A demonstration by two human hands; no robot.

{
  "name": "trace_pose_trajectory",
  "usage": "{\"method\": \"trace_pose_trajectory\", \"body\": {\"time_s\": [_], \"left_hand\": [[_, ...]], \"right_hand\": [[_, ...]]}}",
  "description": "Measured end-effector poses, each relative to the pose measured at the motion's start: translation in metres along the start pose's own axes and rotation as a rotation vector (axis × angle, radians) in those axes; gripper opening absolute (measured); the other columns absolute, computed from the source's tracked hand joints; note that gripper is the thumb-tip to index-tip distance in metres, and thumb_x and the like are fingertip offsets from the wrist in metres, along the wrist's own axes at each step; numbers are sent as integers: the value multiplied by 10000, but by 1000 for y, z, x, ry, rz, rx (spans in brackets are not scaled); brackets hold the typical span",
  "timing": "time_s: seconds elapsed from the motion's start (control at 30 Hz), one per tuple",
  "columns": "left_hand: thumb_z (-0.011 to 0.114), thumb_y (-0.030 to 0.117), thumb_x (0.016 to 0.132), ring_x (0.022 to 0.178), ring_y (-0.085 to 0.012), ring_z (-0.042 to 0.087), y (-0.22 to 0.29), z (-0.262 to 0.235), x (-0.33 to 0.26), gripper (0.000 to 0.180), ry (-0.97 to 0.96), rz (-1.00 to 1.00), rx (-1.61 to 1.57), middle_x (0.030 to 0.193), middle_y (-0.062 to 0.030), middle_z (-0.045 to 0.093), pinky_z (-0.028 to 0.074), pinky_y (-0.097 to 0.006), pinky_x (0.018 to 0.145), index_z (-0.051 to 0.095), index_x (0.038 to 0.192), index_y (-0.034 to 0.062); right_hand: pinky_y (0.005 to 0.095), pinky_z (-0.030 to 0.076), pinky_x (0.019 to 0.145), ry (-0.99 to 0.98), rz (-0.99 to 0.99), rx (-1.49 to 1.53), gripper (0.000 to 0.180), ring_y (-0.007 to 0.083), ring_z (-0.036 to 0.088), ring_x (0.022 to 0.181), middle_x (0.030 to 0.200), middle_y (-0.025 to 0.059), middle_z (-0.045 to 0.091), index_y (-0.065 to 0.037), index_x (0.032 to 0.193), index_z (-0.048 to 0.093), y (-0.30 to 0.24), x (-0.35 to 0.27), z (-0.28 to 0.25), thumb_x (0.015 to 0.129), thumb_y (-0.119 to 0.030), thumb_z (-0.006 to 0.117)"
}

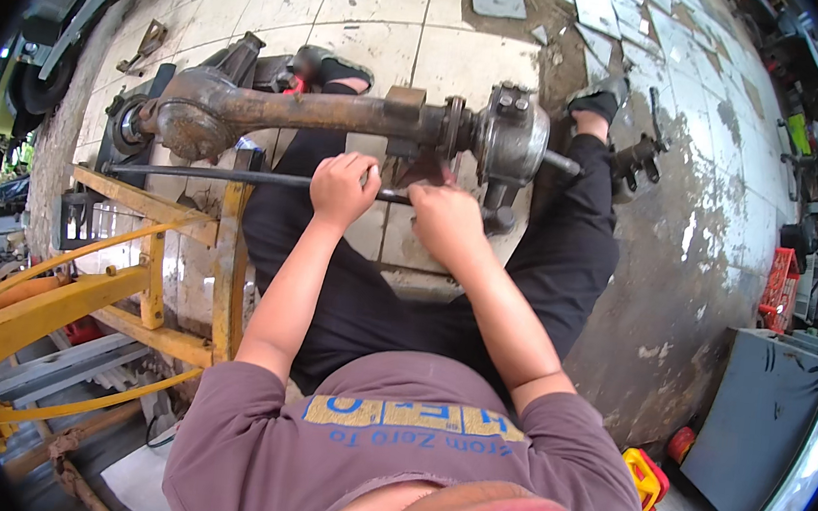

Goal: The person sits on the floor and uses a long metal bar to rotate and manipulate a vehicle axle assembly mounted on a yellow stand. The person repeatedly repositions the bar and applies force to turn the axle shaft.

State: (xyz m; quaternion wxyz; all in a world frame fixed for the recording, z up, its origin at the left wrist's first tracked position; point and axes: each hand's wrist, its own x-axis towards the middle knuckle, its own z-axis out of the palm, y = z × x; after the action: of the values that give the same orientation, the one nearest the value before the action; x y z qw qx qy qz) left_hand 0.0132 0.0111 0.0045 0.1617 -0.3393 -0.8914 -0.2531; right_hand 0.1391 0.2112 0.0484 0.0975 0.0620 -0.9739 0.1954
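Observation:
A vehicle axle (pixel 334 116), rusty brown with a rounded housing at its left, lies across the floor between my feet. On its near side runs a long dark steering rod (pixel 229 176), roughly parallel to it, with a thicker joint at the right end. My left hand (pixel 345 188) is closed round the rod near its middle. Farther right, my right hand (pixel 447 222) is closed at the rod, by a dark red sheet-like piece (pixel 427 171) that sticks out past the fingers. The fingers partly hide that piece. A greasy metal hub (pixel 514 138) sits just beyond the right hand.
A yellow metal frame (pixel 227 273) stands close on my left. To the right are a grey metal cabinet (pixel 758 417), a red crate (pixel 778 291) and a yellow-and-red object (pixel 646 478). Loose metal parts (pixel 640 158) and broken tiles (pixel 600 13) lie on the floor.

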Motion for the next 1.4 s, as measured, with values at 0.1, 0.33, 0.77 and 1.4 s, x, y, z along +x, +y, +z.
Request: {"method": "trace_pose_trajectory", "body": {"time_s": [0.1, 0.33, 0.77, 1.4], "left_hand": [[730, 169, 939, 869, -271, 743, 12, -2, 8, 74, -8, 25, -35, 913, -26, 772, 560, -426, 830, 792, 957, 132], [740, 186, 932, 859, -259, 744, 6, 0, 7, 74, 17, 11, -31, 901, -20, 769, 565, -423, 827, 793, 937, 135], [750, 196, 936, 866, -263, 751, 8, -4, 6, 80, 14, 18, -55, 905, -30, 776, 569, -426, 828, 791, 932, 127], [739, 189, 948, 878, -262, 743, 1, -1, 3, 78, -13, -16, -51, 922, -24, 772, 568, -434, 846, 787, 964, 129]], "right_hand": [[458, 638, 902, -196, 194, -54, 26, 339, 805, 899, 871, 132, 787, -75, 893, 708, 18, -3, 20, 879, -73, 687], [463, 645, 829, -156, 143, -34, 60, 341, 804, 880, 881, 134, 782, -65, 919, 718, 13, 1, 18, 860, -76, 722], [490, 639, 788, -185, 151, -95, 270, 355, 807, 896, 902, 131, 795, -97, 1084, 729, 15, 3, 26, 833, -148, 817], [504, 642, 828, -183, 116, -27, 250, 359, 805, 962, 977, 132, 807, -106, 1060, 737, 8, 4, 9, 829, -147, 824]]}}
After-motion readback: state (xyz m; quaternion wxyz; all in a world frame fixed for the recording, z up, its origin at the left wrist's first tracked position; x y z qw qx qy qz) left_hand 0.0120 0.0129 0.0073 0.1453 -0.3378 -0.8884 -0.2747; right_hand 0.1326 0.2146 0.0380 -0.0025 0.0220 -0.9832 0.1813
